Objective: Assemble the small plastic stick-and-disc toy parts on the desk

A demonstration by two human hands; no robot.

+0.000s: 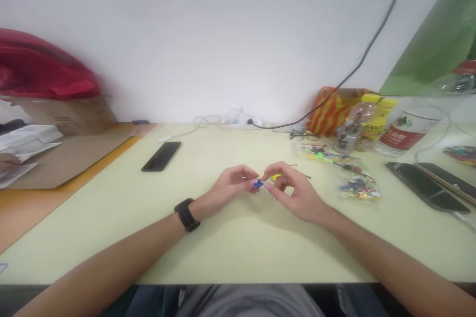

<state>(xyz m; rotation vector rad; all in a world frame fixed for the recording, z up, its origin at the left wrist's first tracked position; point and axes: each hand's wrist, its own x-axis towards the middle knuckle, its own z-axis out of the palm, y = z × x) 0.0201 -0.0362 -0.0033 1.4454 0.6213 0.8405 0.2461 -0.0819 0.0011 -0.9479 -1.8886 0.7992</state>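
Observation:
Over the middle of the table, my left hand (233, 183) and my right hand (293, 190) meet fingertip to fingertip. Between them is a small blue plastic piece (258, 184), pinched by thumb and finger on the left side. The right thumb and forefinger close on the same spot, and a thin white strip (269, 191) shows just below them. Yellow bits (275, 177) appear behind the right fingers, partly hidden. The exact shape of the blue piece is too small to make out. A black watch (187, 215) is on my left wrist.
Clear bags of colourful small parts (359, 188) lie to the right, near eyeglasses (305, 136), bottles (355, 124) and a striped bag (323, 111). A black phone (161, 156) lies left. Farther right are more phones (427, 185). Cardboard (74, 153) and a power strip (241, 120) are farther back.

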